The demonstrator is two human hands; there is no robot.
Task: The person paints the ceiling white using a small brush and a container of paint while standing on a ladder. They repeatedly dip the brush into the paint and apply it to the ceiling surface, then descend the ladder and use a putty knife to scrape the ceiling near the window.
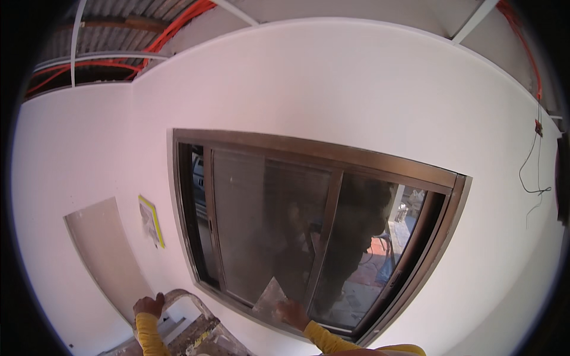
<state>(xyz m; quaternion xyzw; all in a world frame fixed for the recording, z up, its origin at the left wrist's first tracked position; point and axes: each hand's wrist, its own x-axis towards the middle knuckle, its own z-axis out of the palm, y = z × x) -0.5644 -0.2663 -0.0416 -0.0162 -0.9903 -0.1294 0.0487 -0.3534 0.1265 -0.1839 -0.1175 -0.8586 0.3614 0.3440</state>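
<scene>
My left hand (149, 305) grips the top rail of a paint-spattered metal stepladder (196, 323) at the lower left. My right hand (292, 312) holds a flat putty blade (270, 296) against the lower frame of a dark brown sliding window (320, 151). Both forearms wear yellow sleeves and come in from the bottom edge. The dusty glass reflects a dim figure.
White plastered walls surround the window. A grey patched rectangle (104, 249) and a yellow-taped small patch (151, 221) mark the left wall. Orange conduits (172, 29) run under the open ceiling. A black wire (534, 160) dangles at the right wall.
</scene>
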